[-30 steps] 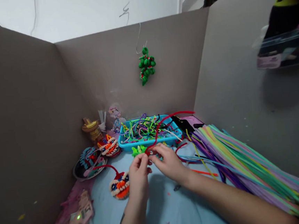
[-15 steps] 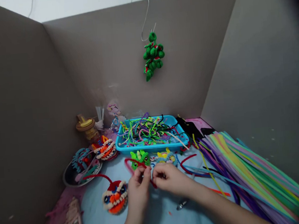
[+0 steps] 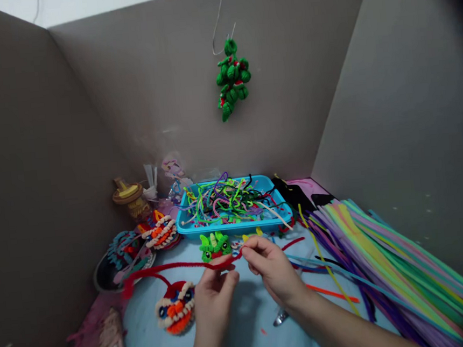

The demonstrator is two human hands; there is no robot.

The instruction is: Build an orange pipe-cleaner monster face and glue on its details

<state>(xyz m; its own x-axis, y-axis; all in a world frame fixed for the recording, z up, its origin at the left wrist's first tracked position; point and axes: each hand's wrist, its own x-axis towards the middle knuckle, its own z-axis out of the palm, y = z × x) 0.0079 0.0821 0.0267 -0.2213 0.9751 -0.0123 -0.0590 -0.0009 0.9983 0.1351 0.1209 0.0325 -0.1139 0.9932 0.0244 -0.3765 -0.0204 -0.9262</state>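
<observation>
A long red pipe cleaner [image 3: 170, 268] runs from the far left of the blue mat to my hands. My left hand [image 3: 214, 296] pinches it from below near its right end. Just to the right, my right hand [image 3: 268, 265] has its fingers closed on that right end. Behind my hands sits a small green pipe-cleaner head [image 3: 214, 245]. A red, orange and white pipe-cleaner lion head [image 3: 176, 309] lies left of my left hand.
A blue tray [image 3: 236, 226] of tangled pipe cleaners stands at the back. A thick fan of pastel pipe cleaners [image 3: 389, 259] covers the right side. More lion heads [image 3: 158, 231] and a dark dish [image 3: 119, 259] sit at left. A green ornament [image 3: 231, 79] hangs on the cardboard wall.
The red pipe cleaner stood up over the tray, then was curled at my hands; now it stretches out to the left. My hands have drawn slightly apart.
</observation>
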